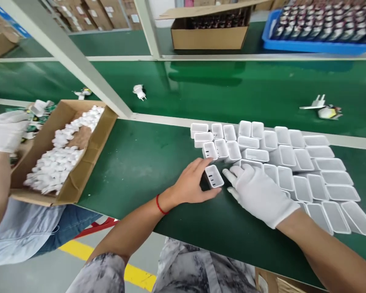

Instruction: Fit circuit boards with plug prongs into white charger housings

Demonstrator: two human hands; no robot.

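- White rectangular slotted plastic case (214, 176): just beside rows of open-topped white plastic cases (303, 189), green tabletop (134, 162) below.
- Bare left hand (190, 183): thumb and forefinger pinching slotted case.
- White-gloved right hand (258, 195): fingers parted, gripping nothing visible; contact unclear.

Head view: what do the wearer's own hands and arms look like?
The left hand is ungloved, with a thin red bracelet at the wrist; the left arm's mottled grey-and-white sleeve ends near the elbow. The right hand wears a white glove ending at the wrist.
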